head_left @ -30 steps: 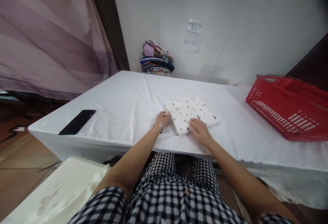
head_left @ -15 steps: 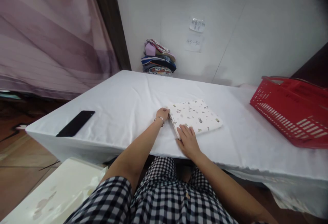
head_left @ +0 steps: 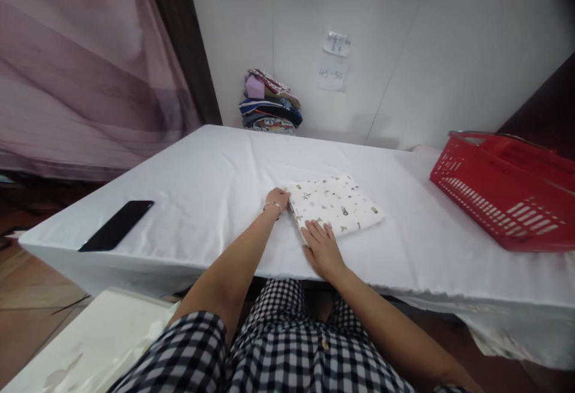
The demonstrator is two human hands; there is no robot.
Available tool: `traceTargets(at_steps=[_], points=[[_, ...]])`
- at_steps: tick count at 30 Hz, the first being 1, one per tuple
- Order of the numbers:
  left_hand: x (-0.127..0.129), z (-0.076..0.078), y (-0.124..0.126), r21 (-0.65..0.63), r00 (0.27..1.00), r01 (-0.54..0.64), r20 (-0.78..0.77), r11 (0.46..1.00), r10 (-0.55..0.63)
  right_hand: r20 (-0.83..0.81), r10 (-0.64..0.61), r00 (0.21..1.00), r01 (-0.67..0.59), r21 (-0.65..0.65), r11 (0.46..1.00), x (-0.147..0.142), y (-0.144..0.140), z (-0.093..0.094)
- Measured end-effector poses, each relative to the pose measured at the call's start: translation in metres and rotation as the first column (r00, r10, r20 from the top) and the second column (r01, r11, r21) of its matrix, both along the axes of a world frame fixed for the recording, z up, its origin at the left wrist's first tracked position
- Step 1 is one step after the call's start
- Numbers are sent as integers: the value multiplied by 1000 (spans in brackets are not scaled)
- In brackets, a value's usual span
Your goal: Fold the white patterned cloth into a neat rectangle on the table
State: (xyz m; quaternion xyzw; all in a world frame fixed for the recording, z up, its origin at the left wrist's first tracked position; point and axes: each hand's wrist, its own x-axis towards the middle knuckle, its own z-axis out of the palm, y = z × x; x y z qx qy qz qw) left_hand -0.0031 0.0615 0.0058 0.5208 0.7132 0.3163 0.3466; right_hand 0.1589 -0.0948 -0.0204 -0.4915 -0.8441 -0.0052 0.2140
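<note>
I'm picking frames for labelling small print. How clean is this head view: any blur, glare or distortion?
Head view: soft, even light, no glare on the white table; the folded patterned cloth and both hands, left hand, right hand, are fairly sharp; wide-angle bending stretches the red basket and edges; corners darken; the wall notes are barely legible.

folded cloth (head_left: 335,203) – matt printed cotton | tablecloth (head_left: 215,183) – smooth white fabric | basket (head_left: 503,186) – glossy red plastic

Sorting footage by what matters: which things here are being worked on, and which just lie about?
In hand: folded patterned cloth, left hand at its corner, right hand on its near edge.
Lying about: black phone, red basket, stack of folded clothes.
</note>
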Motion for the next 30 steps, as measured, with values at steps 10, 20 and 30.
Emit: traceTargets(at_steps=[10,20,30], points=[[33,-3,-42,163,630,689,-617,706,-472,25,-7,1000,8,-27,1000,0,-1,6],[30,-4,-36,64,570,693,-659,718,-491,67,-405,912,410,-112,905,146,12,9],[36,-5,-112,195,464,837,-749,512,-473,88,-428,900,431,-24,902,183,26,1]])
